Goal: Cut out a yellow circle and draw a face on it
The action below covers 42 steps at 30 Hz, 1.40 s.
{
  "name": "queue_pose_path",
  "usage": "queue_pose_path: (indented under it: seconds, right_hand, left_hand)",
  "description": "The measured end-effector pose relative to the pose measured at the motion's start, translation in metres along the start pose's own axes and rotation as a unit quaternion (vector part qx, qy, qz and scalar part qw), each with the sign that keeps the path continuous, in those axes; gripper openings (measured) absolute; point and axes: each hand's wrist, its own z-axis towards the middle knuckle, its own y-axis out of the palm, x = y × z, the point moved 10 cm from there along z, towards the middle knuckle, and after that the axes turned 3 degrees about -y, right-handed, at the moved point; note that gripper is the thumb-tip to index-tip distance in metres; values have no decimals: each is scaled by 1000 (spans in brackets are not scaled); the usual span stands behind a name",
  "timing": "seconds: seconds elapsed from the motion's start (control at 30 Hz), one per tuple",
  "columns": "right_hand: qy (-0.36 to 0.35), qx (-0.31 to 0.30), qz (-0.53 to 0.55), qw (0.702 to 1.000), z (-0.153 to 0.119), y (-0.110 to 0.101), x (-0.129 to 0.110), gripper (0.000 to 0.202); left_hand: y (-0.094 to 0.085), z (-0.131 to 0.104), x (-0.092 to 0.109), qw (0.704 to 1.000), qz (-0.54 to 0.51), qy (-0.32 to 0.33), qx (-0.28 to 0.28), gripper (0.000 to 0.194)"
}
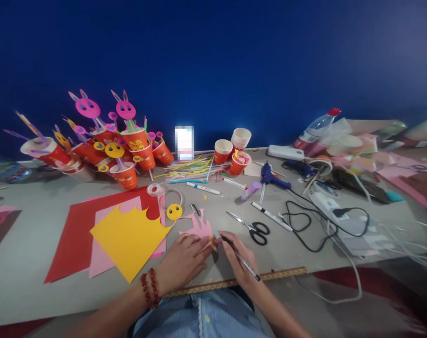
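Camera-wearer's hands (pixel 188 257): two, calling those clock centre
Pens (pixel 203 188): four, incl. one held, rest 12 to 2 o'clock
Pink bunny faces (pixel 125 112): two, roughly 11 o'clock
Tape rolls (pixel 150 187): two, 10 to 11 o'clock
Purple glue stick (pixel 251 191): just one, 1 o'clock

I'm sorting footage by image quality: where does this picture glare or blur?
In the head view, the screen glows white with blocky pixels; toward the head view's right edge, a pink sheet smears; nearer its middle, the pen and scissors look sharper.
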Motion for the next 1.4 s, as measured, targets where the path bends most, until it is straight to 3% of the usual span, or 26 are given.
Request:
queue_pose_path:
  seconds: [0.23,0.6,0.8,1.0,1.2,1.3,1.4]
  right_hand:
    - [-49,-17,-50,997,-10,10,-15,25]
    - [-60,-16,-114,992,-13,16,-12,21]
    - [-71,-7,-118,990,-13,15,-14,19]
    - [-52,-4,-107,993,-12,13,-16,19]
    - [3,23,-31,999,-22,4,0,19]
    - [15,-4,14,1000,-22,10,6,11]
    - [3,-32,-30,999,-15,17,3,6]
  left_hand:
    - [-4,6,0,1000,-9,13,-15,44]
    - [-14,16,-3,998,-48,26,-3,27]
    - [-21,33,-13,993,-59,103,-19,20]
    - [-18,50,-14,983,-50,174,-40,18]
    - [-19,50,-16,977,-69,197,-39,22]
    - [-18,51,-18,976,-77,197,-45,24]
    - [-18,52,-19,975,-84,199,-45,24]
